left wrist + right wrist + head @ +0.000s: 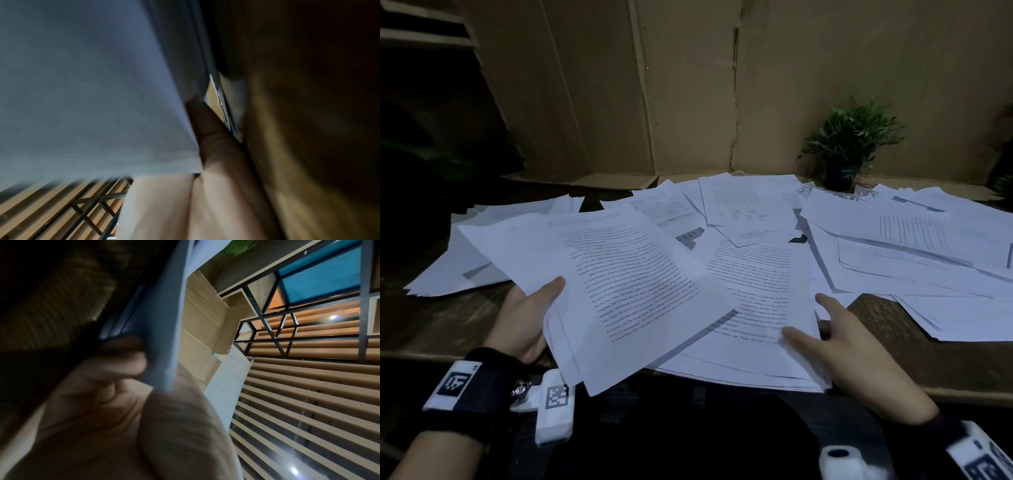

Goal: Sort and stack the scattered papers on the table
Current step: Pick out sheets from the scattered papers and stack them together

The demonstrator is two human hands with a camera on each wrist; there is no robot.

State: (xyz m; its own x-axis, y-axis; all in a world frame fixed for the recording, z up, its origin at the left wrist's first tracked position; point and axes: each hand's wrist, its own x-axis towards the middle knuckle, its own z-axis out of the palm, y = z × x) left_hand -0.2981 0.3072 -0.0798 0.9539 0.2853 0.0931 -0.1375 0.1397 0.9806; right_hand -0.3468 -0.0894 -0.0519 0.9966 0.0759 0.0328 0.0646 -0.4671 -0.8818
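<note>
Head view: potted plant (852, 144) behind scattered papers (893, 240).

a dim office-like room: a wooden table (458, 322) strewn with printed papers (750, 209), cardboard sheets (688, 85) behind, a small potted plant (851, 144), slatted ceiling (308, 394).

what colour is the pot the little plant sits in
Dark, black or near it; the pot shows best in the head view.

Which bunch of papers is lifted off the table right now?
The sheaf of papers gripped by the left hand, thumb on top, tilted above the table edge. The other papers lie flat on the table, including those under the right hand.
</note>
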